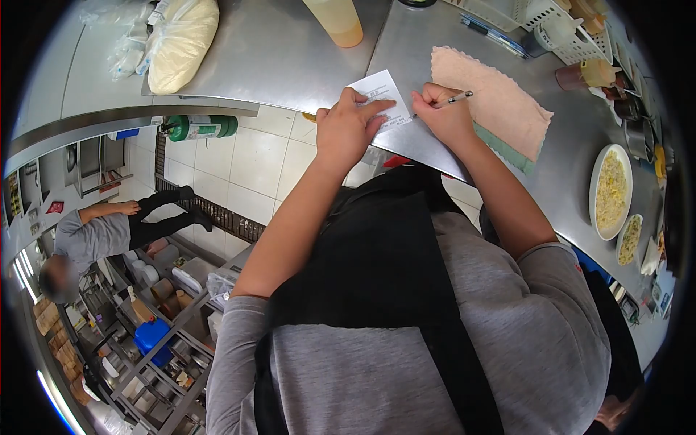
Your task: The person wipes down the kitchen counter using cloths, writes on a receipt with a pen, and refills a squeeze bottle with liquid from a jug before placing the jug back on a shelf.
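Note:
A small printed paper slip [384, 88] lies at the front edge of the steel counter. My left hand [349, 123] rests on it with the fingers apart, pressing it down. In my right hand [442, 112] is a pen [459, 97], gripped between closed fingers just right of the slip. The pen's lower end is close to the paper's right edge; whether it touches cannot be made out. Right of that hand, a pink cloth [489, 90] is spread on the counter, with a green cloth [505, 150] partly under it.
A cup of yellowish liquid [336, 22] and a bag of pale food [183, 47] stand farther left. Pens [494, 36], sauce bottles [578, 75] and two food dishes [611, 190] are to the right. Another person [109, 232] stands by the shelving at left.

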A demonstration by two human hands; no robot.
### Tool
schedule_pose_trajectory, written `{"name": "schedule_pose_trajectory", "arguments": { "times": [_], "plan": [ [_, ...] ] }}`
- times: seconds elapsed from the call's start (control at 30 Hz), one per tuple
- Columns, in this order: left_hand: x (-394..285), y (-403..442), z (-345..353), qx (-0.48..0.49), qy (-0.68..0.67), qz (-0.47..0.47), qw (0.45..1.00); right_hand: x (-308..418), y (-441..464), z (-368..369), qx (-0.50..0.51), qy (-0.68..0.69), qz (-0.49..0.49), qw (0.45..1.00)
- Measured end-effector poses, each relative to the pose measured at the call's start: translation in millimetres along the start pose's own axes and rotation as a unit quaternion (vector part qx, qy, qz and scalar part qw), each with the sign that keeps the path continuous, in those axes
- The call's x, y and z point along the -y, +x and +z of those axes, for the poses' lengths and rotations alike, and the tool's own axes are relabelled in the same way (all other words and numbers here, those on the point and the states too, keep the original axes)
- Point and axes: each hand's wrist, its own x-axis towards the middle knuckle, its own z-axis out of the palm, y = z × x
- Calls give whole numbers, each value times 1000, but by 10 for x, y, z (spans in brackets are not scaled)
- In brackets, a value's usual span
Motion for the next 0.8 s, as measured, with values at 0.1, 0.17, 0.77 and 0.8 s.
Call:
{"name": "schedule_pose_trajectory", "arguments": {
  "times": [0.1,0.17,0.77,0.8],
  "plan": [
    [-9,0,-16,5,-1,-2,1000,23,-10,-10,10,12,5,1000],
    [-3,1,-4,1,-2,-2,1000,22,-12,-11,13,27,8,1000],
    [71,-96,60,-47,-240,-203,948,80,75,118,-6,-172,-235,957],
    [70,-138,90,-76,-301,-178,934,110,63,129,8,-203,-243,948]
  ]
}}
